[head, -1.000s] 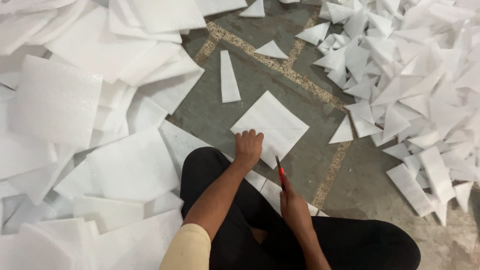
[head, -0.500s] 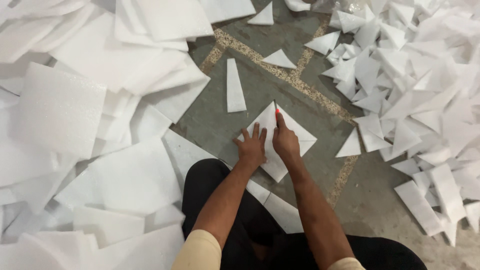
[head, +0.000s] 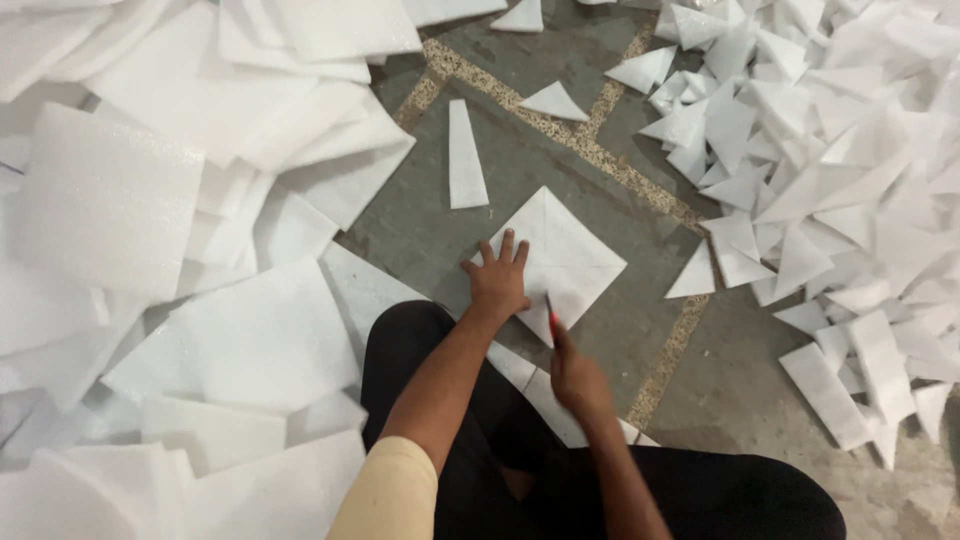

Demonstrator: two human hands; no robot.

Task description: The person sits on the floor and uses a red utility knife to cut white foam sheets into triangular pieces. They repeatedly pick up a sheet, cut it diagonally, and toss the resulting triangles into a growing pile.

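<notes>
Fingers (head: 508,250) of the left hand (head: 497,283) are spread flat, pressing down the left corner of a white square foam sheet (head: 565,262) lying diamond-wise on the grey stone floor (head: 440,225). Sheet shows two straight diagonal lines crossing it. Right hand (head: 578,378) is closed around a thin red-handled blade (head: 551,315), tip at the sheet's near corner. Sheet sits mid-floor, just ahead of the person's black-trousered knees. Narrow white foam strip (head: 466,158) lies apart, further out from the sheet. Big pile of white foam triangles (head: 810,170) covers the floor's right side; one triangle lies just beside the sheet's right corner. Stack of large white foam squares (head: 190,210) fills the left side.
</notes>
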